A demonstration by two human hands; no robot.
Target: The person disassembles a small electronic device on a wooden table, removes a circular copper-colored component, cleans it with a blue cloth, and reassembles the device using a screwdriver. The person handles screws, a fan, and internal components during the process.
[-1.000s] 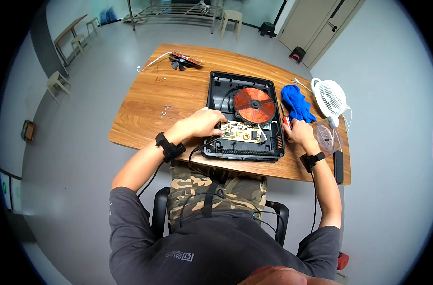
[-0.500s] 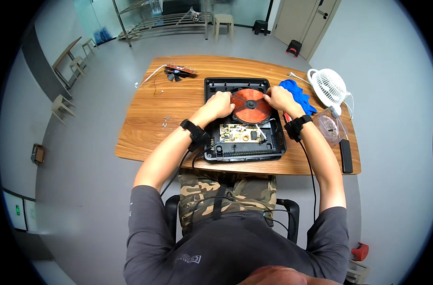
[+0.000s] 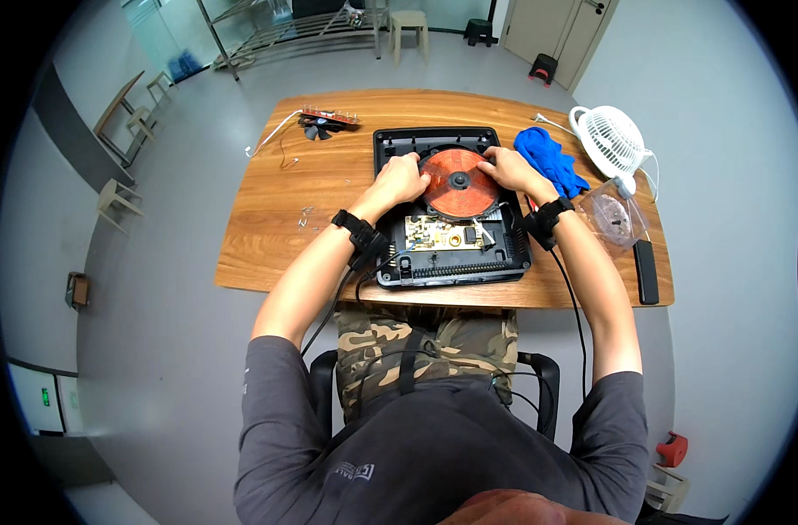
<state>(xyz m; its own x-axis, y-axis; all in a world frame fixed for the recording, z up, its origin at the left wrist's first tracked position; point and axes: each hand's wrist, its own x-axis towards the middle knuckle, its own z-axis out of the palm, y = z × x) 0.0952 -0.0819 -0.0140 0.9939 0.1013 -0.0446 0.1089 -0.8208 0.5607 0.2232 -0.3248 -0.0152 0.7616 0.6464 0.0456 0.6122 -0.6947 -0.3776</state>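
A black open appliance housing (image 3: 456,276) lies on the wooden table, holding a round copper coil (image 3: 467,199) with a dark centre and a pale circuit board (image 3: 442,234) with wires. My left hand (image 3: 400,182) grips the coil's left edge, fingers curled over it. My right hand (image 3: 511,169) grips its upper right edge, thumb on the winding. Fingertips of both are partly hidden. A blue cloth (image 3: 547,157) lies right of the housing, with a small red item partly hidden beside my right wrist.
A white fan (image 3: 610,136), a clear container (image 3: 616,219) and a black bar (image 3: 645,271) are on the table's right. A small board with fan blades (image 3: 327,122) and loose screws (image 3: 305,219) lie left. Stools (image 3: 407,22) and a rack stand beyond the table (image 3: 250,192).
My left hand has moved up from the circuit board to the coil. My right hand has left the red item for the coil's right edge. The coil looks slightly shifted.
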